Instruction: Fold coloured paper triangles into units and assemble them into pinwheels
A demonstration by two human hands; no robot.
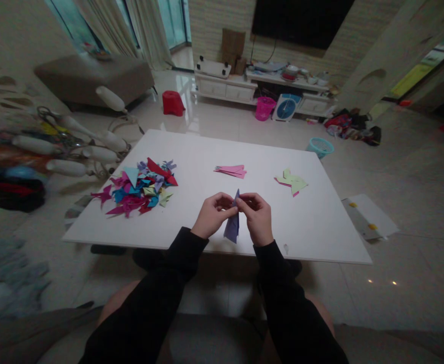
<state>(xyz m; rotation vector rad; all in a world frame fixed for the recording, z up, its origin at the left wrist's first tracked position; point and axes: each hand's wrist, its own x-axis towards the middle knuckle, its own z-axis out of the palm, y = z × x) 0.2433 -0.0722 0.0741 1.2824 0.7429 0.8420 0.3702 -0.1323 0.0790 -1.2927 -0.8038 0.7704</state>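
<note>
A narrow piece of folded purple paper [231,230] is held upright just above the near edge of the white table. My left hand [213,214] pinches it from the left, thumb across its upper part. From the other side my right hand [257,216] grips it near the top with thumb and fingers. Beyond the hands lie pink folded paper strips [232,171] with dark tips. To the right is a light green folded paper figure [292,180] with pink edges.
A heap of colourful folded paper pieces [142,187] covers the table's left part. On the floor past the table are a red stool [173,103], a pink basket [265,107] and a blue fan [286,107]. A teal basket [320,146] stands off the right corner.
</note>
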